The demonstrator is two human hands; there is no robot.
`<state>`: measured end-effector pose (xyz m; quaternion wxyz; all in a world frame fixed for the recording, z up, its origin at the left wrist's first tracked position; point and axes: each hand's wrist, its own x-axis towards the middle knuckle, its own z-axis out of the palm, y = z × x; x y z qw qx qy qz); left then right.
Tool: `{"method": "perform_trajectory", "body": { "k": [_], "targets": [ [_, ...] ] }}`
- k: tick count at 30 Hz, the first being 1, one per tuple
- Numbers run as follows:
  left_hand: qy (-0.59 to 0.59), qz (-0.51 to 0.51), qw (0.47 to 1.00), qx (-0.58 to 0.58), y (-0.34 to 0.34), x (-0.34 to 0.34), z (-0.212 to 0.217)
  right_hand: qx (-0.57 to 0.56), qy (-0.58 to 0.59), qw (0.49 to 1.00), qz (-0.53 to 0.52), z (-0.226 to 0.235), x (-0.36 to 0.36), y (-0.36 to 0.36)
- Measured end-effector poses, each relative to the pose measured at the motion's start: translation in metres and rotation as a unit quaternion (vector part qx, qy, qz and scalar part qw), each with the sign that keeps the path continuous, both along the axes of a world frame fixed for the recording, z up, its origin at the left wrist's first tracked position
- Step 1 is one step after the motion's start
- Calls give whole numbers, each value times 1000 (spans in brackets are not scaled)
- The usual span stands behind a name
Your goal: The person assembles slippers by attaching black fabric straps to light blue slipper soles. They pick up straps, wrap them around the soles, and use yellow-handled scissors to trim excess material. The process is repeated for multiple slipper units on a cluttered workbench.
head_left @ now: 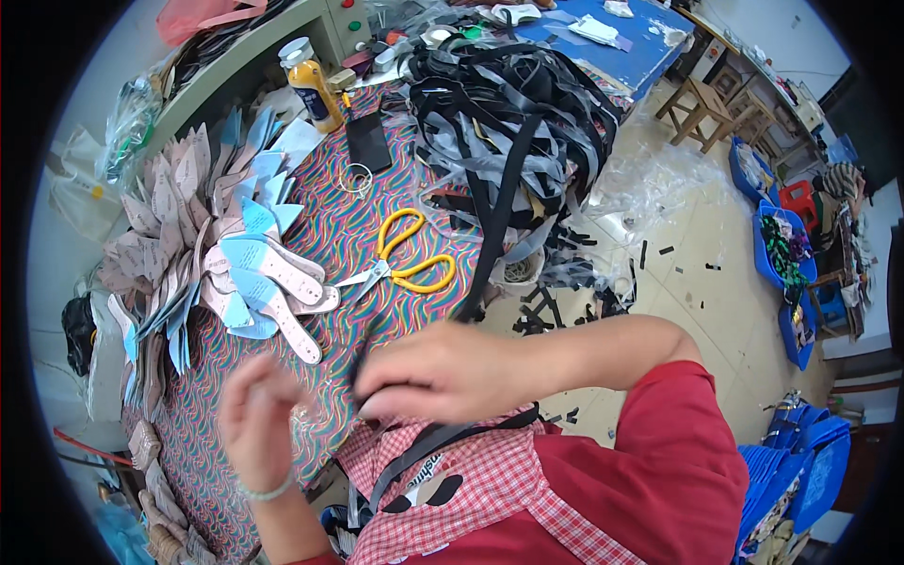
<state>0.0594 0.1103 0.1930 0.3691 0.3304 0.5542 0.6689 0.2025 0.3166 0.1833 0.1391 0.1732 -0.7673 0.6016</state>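
- Left hand [259,424]: raised over the near edge of the patterned desk [363,226], blurred; fingers loosely bent, thumb apart, released.
- Right hand [433,377]: just across from it, blurred, fingers curled inward. A dark strip shows at the fingertips; cannot tell whether it is gripped.
- Black strip [494,231]: hangs out of the big tangled pile [527,104] at the far side, runs down toward the right wrist and passes out of sight there.
- Another black strip [414,457] lies across the checked apron [490,504].
- Yellow-handled scissors [400,264]: mid-desk, blades apart, tips near the pink and blue cut pieces [259,268] heaped at left.
- Juice bottle [311,85]: upright, beyond the heap.
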Motion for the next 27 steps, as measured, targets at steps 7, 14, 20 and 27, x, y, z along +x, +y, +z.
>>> {"method": "perform_trajectory", "body": {
  "k": [7, 14, 20, 27],
  "targets": [
    [401, -41, 913, 66, 65, 61, -43, -66, 212, 957, 186, 21, -33, -125],
    [-31, -212, 963, 166, -55, 25, -27, 77, 107, 990, 41, -13, -29, -48],
    [-123, 294, 905, 281, -231, -9, 6, 79, -363, 902, 221, -110, 37, 21],
    [-150, 410, 896, 85, -378, -10, -118, -36, -354, 871, -340, -72, 71, 152]
  ]
}}
